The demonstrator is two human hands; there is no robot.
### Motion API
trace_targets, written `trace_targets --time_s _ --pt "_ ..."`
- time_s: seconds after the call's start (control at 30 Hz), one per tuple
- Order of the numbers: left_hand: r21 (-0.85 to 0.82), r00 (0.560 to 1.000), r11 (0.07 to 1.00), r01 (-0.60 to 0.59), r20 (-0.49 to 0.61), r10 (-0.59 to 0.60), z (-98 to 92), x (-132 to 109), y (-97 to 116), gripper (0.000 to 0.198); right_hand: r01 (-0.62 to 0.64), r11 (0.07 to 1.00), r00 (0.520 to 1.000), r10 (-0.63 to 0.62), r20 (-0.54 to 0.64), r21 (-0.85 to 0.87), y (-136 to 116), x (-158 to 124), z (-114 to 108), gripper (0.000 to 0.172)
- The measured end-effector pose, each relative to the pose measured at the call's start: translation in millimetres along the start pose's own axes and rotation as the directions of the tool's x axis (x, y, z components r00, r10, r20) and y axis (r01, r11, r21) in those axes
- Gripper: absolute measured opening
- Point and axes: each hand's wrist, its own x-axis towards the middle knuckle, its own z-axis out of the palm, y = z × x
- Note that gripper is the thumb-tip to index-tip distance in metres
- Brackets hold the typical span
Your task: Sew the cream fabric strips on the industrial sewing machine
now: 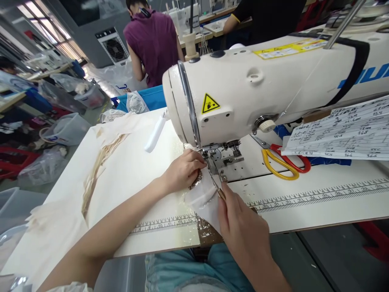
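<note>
My left hand (pixel 189 167) is closed, its fingertips pinching the edge of a sheer white fabric piece (pixel 203 195) beside the presser foot of a white sewing machine (pixel 225 93). In my right hand (pixel 243 223) is a slim metal tool that looks like tweezers (pixel 215 181). Its tips point up toward the needle area, over the fabric. My fingers wrap round its rear end, so part of it is hidden. The fabric lies on the machine bed and hangs down toward the table's front edge. Fingers and machine parts hide the exact spot at the needle.
Scissors with yellow and red handles (pixel 281 164) lie right of the needle, under handwritten paper sheets (pixel 340 129). A beige fabric strip (pixel 99 172) and a white-handled tool (pixel 155 133) lie at left. Ruler tape (pixel 164 225) runs along the front edge. A person in purple (pixel 153 44) sits beyond.
</note>
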Motion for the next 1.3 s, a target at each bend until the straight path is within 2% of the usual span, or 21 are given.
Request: trace_targets --time_s 0.07,0.17,0.27,0.33,0.43,0.57,0.67,0.9,1.07,1.3 --pt "0.005 0.999 1.0 0.007 0.05 -0.007 -4.7 0 6 0.038 -0.034 0.99 0.999 0.03 0.036 0.139 3 -16 -13 0.03" --pt "0.082 0.993 0.995 0.065 0.097 -0.072 -3.8 0 21 0.034 -0.131 0.944 0.981 0.079 0.176 0.302 10 -40 -29 0.023" --pt "0.168 0.987 0.979 0.114 0.089 -0.131 4.0 -2 36 0.027 -0.203 0.91 0.959 0.11 0.262 0.361 16 -53 -37 0.021" --pt "0.197 0.986 0.972 0.127 0.078 -0.145 9.2 -5 41 0.028 -0.177 0.927 0.968 0.103 0.229 0.33 18 -52 -36 0.02" --pt "0.181 0.989 0.976 0.12 0.061 -0.133 13.0 -12 41 0.036 -0.061 0.968 0.985 0.02 0.17 0.242 19 -46 -31 0.018" --pt "0.112 0.993 0.99 0.091 0.06 -0.099 11.2 -22 33 0.041 0.084 0.979 0.976 -0.118 0.181 0.188 18 -37 -29 0.02" --pt "0.087 0.992 0.992 0.087 0.079 -0.094 10.2 -24 29 0.042 0.129 0.977 0.972 -0.159 0.174 0.172 15 -36 -30 0.022" --pt "0.132 0.992 0.985 0.108 0.056 -0.116 14.5 -22 32 0.044 0.102 0.988 0.977 -0.121 0.177 0.116 10 -31 -27 0.028" --pt "0.154 0.989 0.983 0.101 0.096 -0.117 13.1 -22 36 0.046 0.164 0.984 0.964 -0.175 0.198 0.074 10 -17 -31 0.029" --pt "0.224 0.974 0.963 0.153 0.131 -0.185 9.8 -17 44 0.049 0.155 0.986 0.966 -0.164 0.201 0.06 9 -10 -29 0.031"
